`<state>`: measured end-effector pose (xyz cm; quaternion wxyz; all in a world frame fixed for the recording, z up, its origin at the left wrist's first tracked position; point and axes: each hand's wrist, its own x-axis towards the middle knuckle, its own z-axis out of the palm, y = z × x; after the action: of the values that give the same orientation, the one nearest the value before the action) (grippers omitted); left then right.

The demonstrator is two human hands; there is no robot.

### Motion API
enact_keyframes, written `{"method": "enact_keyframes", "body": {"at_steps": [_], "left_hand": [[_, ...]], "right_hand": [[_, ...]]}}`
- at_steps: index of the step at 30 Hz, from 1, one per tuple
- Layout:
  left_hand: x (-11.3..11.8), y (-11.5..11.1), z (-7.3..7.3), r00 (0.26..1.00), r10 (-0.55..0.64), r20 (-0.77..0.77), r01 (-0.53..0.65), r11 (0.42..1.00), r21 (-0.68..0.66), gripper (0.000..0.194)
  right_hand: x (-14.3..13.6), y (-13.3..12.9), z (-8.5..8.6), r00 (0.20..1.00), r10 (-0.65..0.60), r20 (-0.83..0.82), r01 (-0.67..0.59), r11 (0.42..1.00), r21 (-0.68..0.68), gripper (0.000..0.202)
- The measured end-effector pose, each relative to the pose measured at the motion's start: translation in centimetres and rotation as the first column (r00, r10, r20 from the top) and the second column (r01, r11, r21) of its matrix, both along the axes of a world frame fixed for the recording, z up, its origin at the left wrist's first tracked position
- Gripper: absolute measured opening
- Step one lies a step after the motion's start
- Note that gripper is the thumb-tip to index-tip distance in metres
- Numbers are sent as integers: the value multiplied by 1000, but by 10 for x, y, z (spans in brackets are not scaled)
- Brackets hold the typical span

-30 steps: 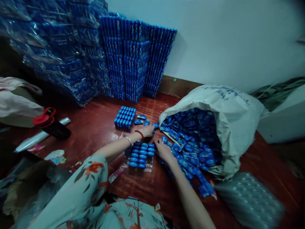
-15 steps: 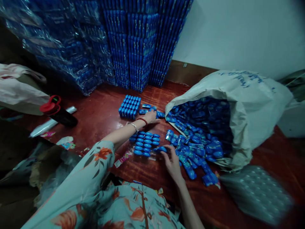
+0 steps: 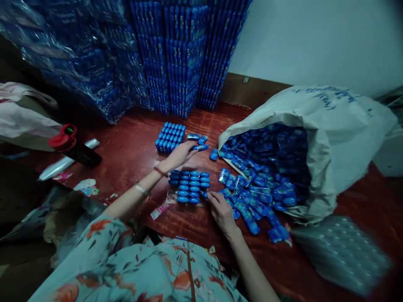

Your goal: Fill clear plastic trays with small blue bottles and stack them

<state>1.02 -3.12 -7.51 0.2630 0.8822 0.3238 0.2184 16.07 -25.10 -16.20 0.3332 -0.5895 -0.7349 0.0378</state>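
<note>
My left hand [image 3: 181, 154] is closed on a small blue packet [image 3: 200, 147], held above the table between two groups of packets. My right hand [image 3: 221, 209] pinches another small blue packet [image 3: 204, 194] by the right side of the nearer stack [image 3: 189, 183], whose glossy rounded ends show in rows. Behind my left hand stands a neat block of the same packets [image 3: 170, 136]. Two loose packets [image 3: 197, 137] lie to the right of that block. A loose pile of blue packets [image 3: 252, 195] spreads to the right of my right hand.
A large white sack [image 3: 327, 138] lies on its side, its mouth full of blue packets. Tall stacks of blue packages [image 3: 185, 58] stand at the back. A black bottle with a red lid [image 3: 75, 147] lies left. A clear bumpy plastic tray [image 3: 343, 256] is at the right.
My left hand has drawn back to the left, lifting a blue packet from the loose ones beside the far block. My right hand has moved left with its packet, up against the nearer stack.
</note>
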Motion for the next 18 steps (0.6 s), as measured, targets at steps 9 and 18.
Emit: {"method": "enact_keyframes", "body": {"at_steps": [9, 18], "left_hand": [[-140, -116, -6, 968, 248, 31, -240, 957, -161, 19], [-125, -118, -54, 959, 187, -211, -172, 981, 87, 30]], "right_hand": [[-4, 23, 52, 934, 143, 328, -48, 959, -280, 25], [8, 22, 39, 995, 91, 47, -74, 957, -281, 15]]}}
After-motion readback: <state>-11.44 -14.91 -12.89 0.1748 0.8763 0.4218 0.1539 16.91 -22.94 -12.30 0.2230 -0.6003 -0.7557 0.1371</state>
